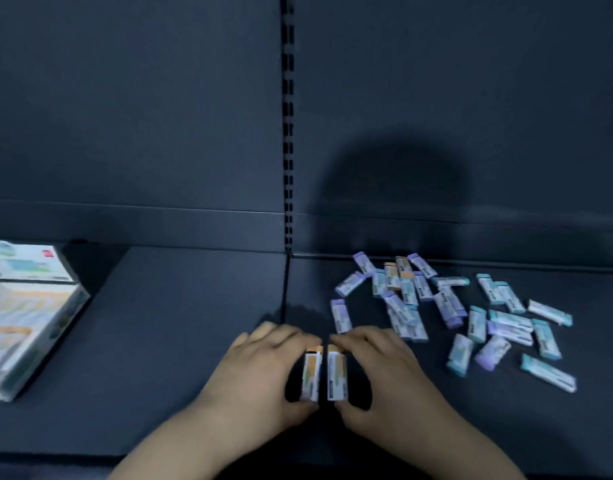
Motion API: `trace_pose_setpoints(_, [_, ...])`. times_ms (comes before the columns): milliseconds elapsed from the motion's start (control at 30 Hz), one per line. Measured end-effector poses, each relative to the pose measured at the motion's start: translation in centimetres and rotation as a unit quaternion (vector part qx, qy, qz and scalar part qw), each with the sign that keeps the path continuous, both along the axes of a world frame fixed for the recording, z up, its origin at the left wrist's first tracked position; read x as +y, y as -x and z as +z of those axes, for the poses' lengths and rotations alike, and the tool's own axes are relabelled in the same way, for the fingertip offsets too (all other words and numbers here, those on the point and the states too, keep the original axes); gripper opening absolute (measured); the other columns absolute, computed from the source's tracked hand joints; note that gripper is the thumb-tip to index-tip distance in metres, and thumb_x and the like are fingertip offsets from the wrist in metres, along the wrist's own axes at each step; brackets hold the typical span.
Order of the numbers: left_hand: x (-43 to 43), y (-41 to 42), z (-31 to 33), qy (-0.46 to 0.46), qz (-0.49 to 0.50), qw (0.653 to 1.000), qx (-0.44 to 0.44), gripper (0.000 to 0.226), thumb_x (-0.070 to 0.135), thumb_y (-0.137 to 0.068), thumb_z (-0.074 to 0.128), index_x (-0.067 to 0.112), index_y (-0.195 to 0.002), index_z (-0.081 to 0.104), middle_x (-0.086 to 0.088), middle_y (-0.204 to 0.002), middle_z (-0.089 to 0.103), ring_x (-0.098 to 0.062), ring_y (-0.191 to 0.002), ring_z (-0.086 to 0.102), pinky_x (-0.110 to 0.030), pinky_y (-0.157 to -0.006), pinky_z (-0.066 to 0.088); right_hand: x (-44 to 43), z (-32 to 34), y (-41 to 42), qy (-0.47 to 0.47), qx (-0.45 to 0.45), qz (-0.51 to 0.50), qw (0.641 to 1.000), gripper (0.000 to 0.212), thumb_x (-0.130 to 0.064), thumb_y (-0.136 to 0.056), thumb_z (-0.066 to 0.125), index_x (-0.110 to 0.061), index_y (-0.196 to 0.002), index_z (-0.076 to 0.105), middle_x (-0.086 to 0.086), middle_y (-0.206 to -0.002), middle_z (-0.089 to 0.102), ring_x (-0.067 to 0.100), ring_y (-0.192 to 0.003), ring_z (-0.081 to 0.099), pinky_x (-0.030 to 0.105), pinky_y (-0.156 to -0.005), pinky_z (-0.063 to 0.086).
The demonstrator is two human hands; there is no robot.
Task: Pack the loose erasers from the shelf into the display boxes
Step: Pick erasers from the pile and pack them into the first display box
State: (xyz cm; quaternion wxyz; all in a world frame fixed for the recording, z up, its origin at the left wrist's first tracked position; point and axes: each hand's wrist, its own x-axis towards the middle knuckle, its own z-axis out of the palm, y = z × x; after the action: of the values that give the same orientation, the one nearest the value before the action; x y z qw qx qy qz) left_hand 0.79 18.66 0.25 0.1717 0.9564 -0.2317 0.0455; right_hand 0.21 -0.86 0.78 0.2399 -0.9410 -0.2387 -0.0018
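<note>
Near the dark metal shelf's [159, 341] front edge, our left hand [263, 372] and right hand [378, 372] each clamp thumb and curled fingers on one of two white-sleeved, orange-tipped rectangular erasers [311, 375], squaring them together; next, we judge, both must be carried left into the white cardboard display boxes [24, 323].

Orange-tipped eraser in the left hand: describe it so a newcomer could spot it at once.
On the dark shelf, look near the front, just right of its centre seam, where two hands meet. The left hand pinches the orange-tipped eraser beside a twin eraser in the right hand. It is the left one of that pair, well clear of the loose pile farther right.
</note>
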Motion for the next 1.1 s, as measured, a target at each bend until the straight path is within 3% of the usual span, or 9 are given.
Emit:
trace_pose_setpoints(133, [4.4, 0.6, 0.3, 0.029, 0.002, 0.999, -0.041, 0.065, 0.066, -0.053, 0.048, 0.037, -0.112, 0.052, 0.022, -0.098, 0.060, -0.001, -0.090, 0.048, -0.021, -0.066, 0.046, 4.2, 0.2, 1.0, 0.008, -0.014, -0.016, 1.000, 0.063, -0.047, -0.076, 0.054, -0.033, -0.134, 0.036, -0.018, -0.128, 0.038, 0.002, -0.120, 0.029, 0.017, -0.103, 0.024])
trace_pose_setpoints(267, [6.3, 1.5, 0.1, 0.037, 0.000, 0.997, -0.062, 0.066, 0.064, -0.053, 0.050, 0.037, -0.113, 0.051, 0.019, -0.098, 0.060, -0.002, -0.092, 0.046, -0.024, -0.066, 0.048, 6.7, 0.1, 1.9, -0.017, -0.024, -0.028, 0.999, 0.056, -0.050, -0.068, 0.052, -0.036, -0.122, 0.045, -0.019, -0.117, 0.047, -0.001, -0.109, 0.036, 0.018, -0.093, 0.032])
trace_pose_setpoints(467, [7.0, 2.9, -0.3, 0.017, 0.035, 0.997, -0.070, 0.062, 0.062, -0.055, 0.047, 0.037, -0.112, 0.053, 0.019, -0.096, 0.058, -0.003, -0.089, 0.045, -0.021, -0.067, 0.046, 8.2, -1.1, 1.9, -0.050, -0.035, -0.006, 0.998, 0.055, -0.047, -0.066, 0.051, -0.032, -0.119, 0.051, -0.018, -0.113, 0.048, -0.001, -0.107, 0.036, 0.018, -0.093, 0.031])
trace_pose_setpoints(700, [9.3, 4.0, 0.6, -0.018, 0.072, 0.995, -0.066, 0.060, 0.059, -0.057, 0.049, 0.039, -0.113, 0.052, 0.018, -0.097, 0.057, -0.004, -0.089, 0.046, -0.020, -0.066, 0.045, 11.0, -1.6, 1.0, -0.099, -0.041, 0.023, 0.994, 0.053, -0.044, -0.060, 0.057, -0.042, -0.110, 0.041, -0.031, -0.101, 0.039, -0.007, -0.093, 0.035, 0.009, -0.080, 0.033])
trace_pose_setpoints(1000, [15.5, 4.8, 1.2, -0.026, 0.093, 0.992, -0.087, 0.057, 0.053, -0.056, 0.048, 0.033, -0.108, 0.061, 0.014, -0.098, 0.060, -0.009, -0.089, 0.049, -0.024, -0.066, 0.046, 17.8, -0.4, 1.1, -0.104, 0.002, 0.053, 0.993, 0.048, -0.046, -0.062, 0.053, -0.049, -0.107, 0.035, -0.037, -0.103, 0.036, -0.008, -0.103, 0.037, 0.012, -0.084, 0.030])
trace_pose_setpoints(1100, [19.3, 4.2, 1.5, -0.018, 0.083, 0.993, -0.087, 0.058, 0.050, -0.058, 0.050, 0.032, -0.111, 0.060, 0.013, -0.100, 0.059, -0.009, -0.090, 0.050, -0.025, -0.068, 0.047, 21.4, 0.0, 0.8, -0.093, 0.012, 0.052, 0.994, 0.053, -0.051, -0.063, 0.049, -0.044, -0.116, 0.046, -0.040, -0.108, 0.031, -0.017, -0.113, 0.025, 0.005, -0.088, 0.027])
